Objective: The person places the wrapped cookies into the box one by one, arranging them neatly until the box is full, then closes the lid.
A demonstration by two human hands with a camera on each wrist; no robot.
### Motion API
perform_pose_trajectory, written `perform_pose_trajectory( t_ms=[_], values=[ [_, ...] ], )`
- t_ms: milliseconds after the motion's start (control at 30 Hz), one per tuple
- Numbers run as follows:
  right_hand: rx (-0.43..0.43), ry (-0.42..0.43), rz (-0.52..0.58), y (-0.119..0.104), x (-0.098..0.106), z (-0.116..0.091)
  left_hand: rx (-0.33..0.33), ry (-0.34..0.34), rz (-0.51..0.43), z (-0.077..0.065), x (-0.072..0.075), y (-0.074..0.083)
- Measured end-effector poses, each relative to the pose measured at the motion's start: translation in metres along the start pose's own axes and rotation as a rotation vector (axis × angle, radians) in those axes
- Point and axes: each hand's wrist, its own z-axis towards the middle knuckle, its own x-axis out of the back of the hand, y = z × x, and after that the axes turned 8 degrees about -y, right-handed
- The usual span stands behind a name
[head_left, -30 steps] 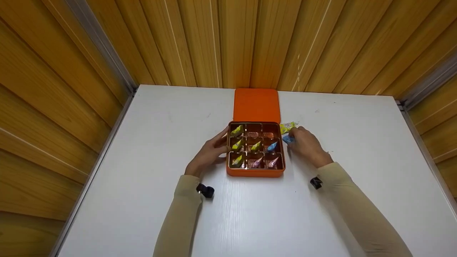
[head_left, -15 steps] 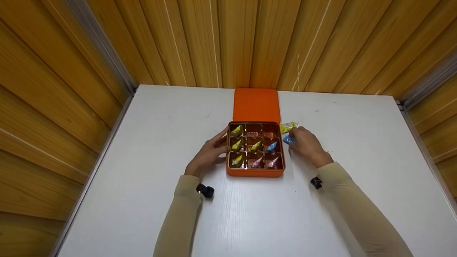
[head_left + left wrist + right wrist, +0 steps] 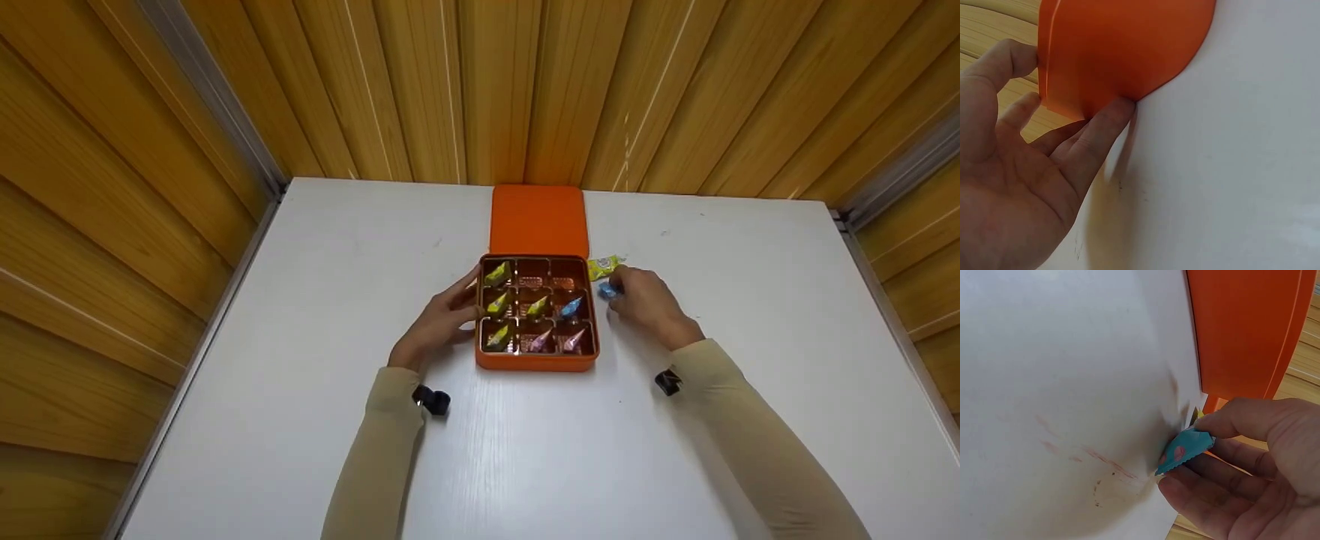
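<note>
An orange square tin (image 3: 536,363) stands on the table, its tray split into several compartments. Wrapped candies lie in most of them: yellow-green ones (image 3: 498,306) down the left column and in the centre, pink ones (image 3: 574,341) in the front row, a blue one (image 3: 571,307) at the middle right. Two back compartments hold none. My left hand (image 3: 435,324) rests against the tin's left wall, thumb and fingers touching that side. Just right of the tin, my right hand (image 3: 651,306) pinches a blue wrapped candy (image 3: 1188,449) between thumb and fingers, close over the table.
The orange lid (image 3: 540,221) lies flat behind the tin. A loose yellow-green candy (image 3: 604,268) lies by the tin's back right corner, just beyond my right fingers. Wood-look panels (image 3: 495,90) rise behind the white table (image 3: 540,457).
My right hand has shifted slightly right, and the blue candy in its fingers has turned a little and moved away from the tin. The left hand and the tin stay in place.
</note>
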Motion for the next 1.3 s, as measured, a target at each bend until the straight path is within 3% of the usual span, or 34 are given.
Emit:
perform_pose_trajectory(
  t_ms=[600,833,1300],
  values=[
    [0.023,0.053,-0.003,0.003,0.004,0.001,-0.003,0.005,-0.019,0.001,-0.001,0.000],
    [0.052,0.095,-0.011,0.004,0.006,0.001,0.009,-0.006,0.017,-0.001,-0.001,0.002],
    [0.058,0.087,0.023,-0.002,0.019,0.004,0.018,0.006,0.028,-0.001,-0.001,0.002]
  ],
)
